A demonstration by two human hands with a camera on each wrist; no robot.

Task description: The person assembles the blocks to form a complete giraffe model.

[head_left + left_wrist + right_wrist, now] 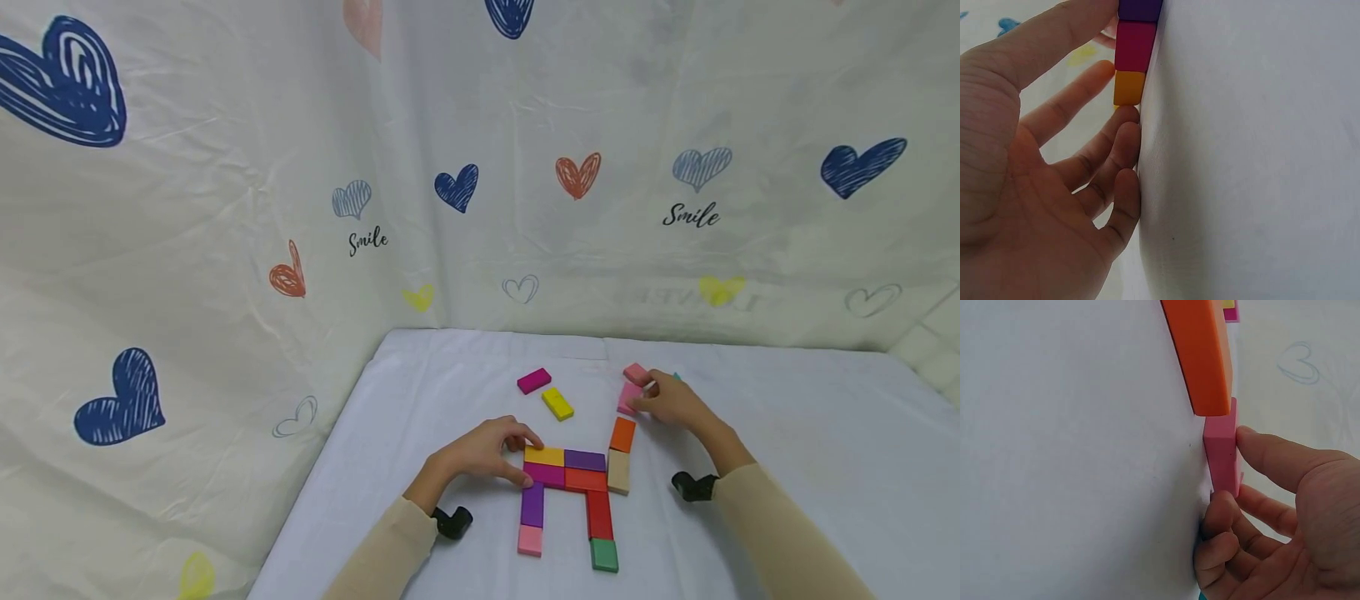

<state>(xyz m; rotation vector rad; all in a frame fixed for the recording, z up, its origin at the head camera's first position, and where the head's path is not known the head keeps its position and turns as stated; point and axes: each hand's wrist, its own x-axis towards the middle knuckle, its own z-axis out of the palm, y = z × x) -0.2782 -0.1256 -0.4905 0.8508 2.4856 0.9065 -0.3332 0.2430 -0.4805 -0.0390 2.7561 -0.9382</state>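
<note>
The right hand (669, 400), right of centre in the lower half of the head view, has its grip clamped on the pink block (628, 398), thumb and finger pinching it. The block lies flat on the bench (787, 417), just above the orange block (622, 434); a salmon block (634, 373) lies by the fingertips, and a teal block (677, 377) peeks out behind the hand.

The left hand (486, 450), at lower centre, has its grip apart, relaxed fingers at the amber block (543, 456) and thumb at the corner where the magenta block (543, 476) meets the violet block (532, 504).

To the right of those fingers, the purple block (585, 461) and scarlet block (586, 480) complete a two-row bar. The violet block and a light pink block (529, 541) run down from its left end; the red block (600, 515) and green block (604, 555) run down near its right. A tan block (618, 472) stands lengthwise along the right end, below the orange block. Above the bar lie a yellow block (557, 403) and a loose crimson block (534, 381). A cloth printed with hearts (480, 250) hangs behind.
</note>
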